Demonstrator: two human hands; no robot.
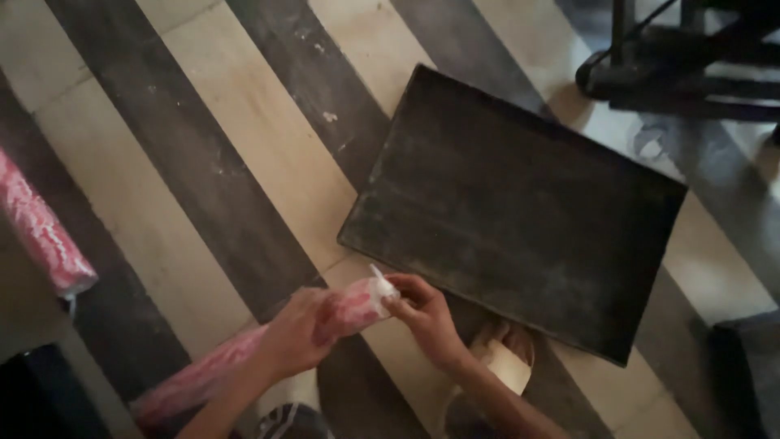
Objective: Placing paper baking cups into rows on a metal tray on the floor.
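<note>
Your left hand (302,329) is wrapped around a pink-and-white patterned roll (244,358) near its upper end, fingers closed on it so the roll runs down and to the left under your forearm. Your right hand (422,313) comes in from the other side, its fingertips pinched on the white end (382,289) of that same roll, where a small pale tip sticks up. Both of your wrists angle inward, so the hands nearly meet over the roll's end, held above the floor (244,162) with its broad dark and light stripes.

Just beyond your right hand lies a dark rectangular tray (520,203), flat on the floor and turned at an angle; its inside looks bare apart from a dusty, scuffed surface. A sandalled foot (504,354) shows just below the tray's near edge, beside your right forearm.

A second pink patterned roll (41,228) lies well apart at the left edge. Dark metal framework (674,57) stands at the top right.
</note>
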